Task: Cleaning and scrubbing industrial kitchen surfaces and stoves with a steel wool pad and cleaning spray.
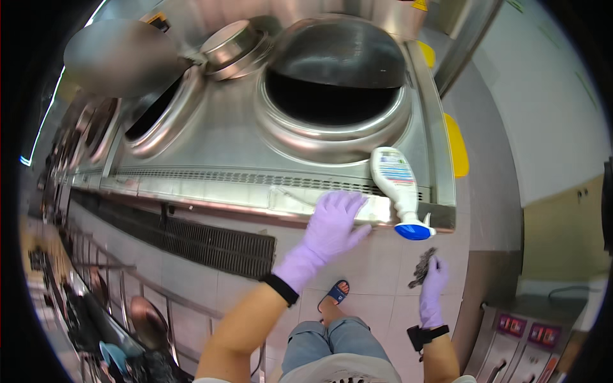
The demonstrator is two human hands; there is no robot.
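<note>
My left hand [333,225], in a purple rubber glove, is at the front edge of the stainless-steel wok range [230,129]. Its thumb is spread from the fingers and it holds nothing; whether the fingertips touch the steel I cannot tell. To its right, a white spray bottle [393,174] with a blue trigger head lies across the range's front strip, the head jutting past the edge. My right hand [435,274], gloved alike, hangs lower right above the floor, pinching a dark grey scouring pad [422,269], probably steel wool.
A large dark wok [340,52] leans in its steel burner ring [330,139]. Behind stand a metal pot [232,45] and another ring [177,119]. Below are a floor grate [220,246] and a metal rack [167,299]. A steel appliance [512,344] with displays stands lower right.
</note>
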